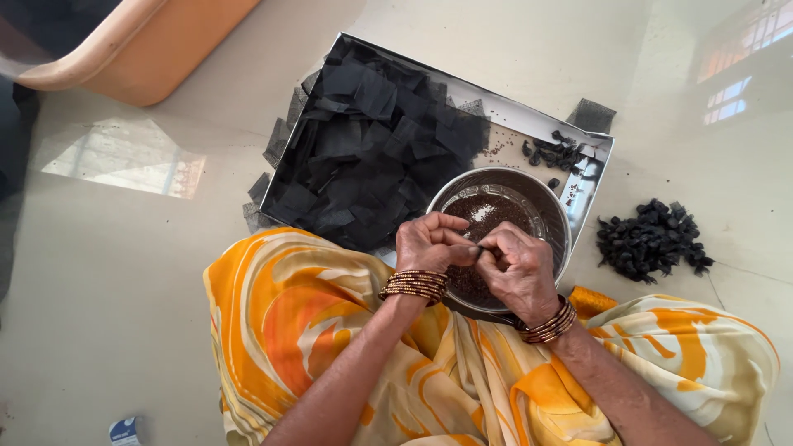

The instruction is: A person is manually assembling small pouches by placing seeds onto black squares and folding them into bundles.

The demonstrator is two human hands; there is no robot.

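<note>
1. at far left i see an orange plastic seat (140, 49) on the pale floor (107, 272), well apart from the work; a small blue-and-white packet (124, 430) lies near the lower edge.
2. next is a shallow grey tray (516, 116) – its left part is heaped with black mesh squares (372, 140), some spilling over the rim onto the floor. i judge the heap sits there so a square can be taken with a short reach.
3. the left hand (429, 242), bangles at the wrist, has its fingertips pinched together on a small dark piece (477, 250), too small to identify with certainty.
4. the piece is held directly above a round metal bowl (555, 216) of fine brown seeds (487, 215); the bowl rests partly in the tray, just in front of the lap. holding over the bowl would let any dropped seed fall back in, as i read it.
5. the right hand (519, 271) meets the left, its fingers closed on the same dark piece – both hands touch at the tips.
6. a few small black bundles (555, 153) lie in the tray's right corner, and a loose mesh square (591, 115) sits just outside it.
7. at right, a pile of black bundles (652, 239) lies on the floor, near the right elbow and apart from the tray.
</note>
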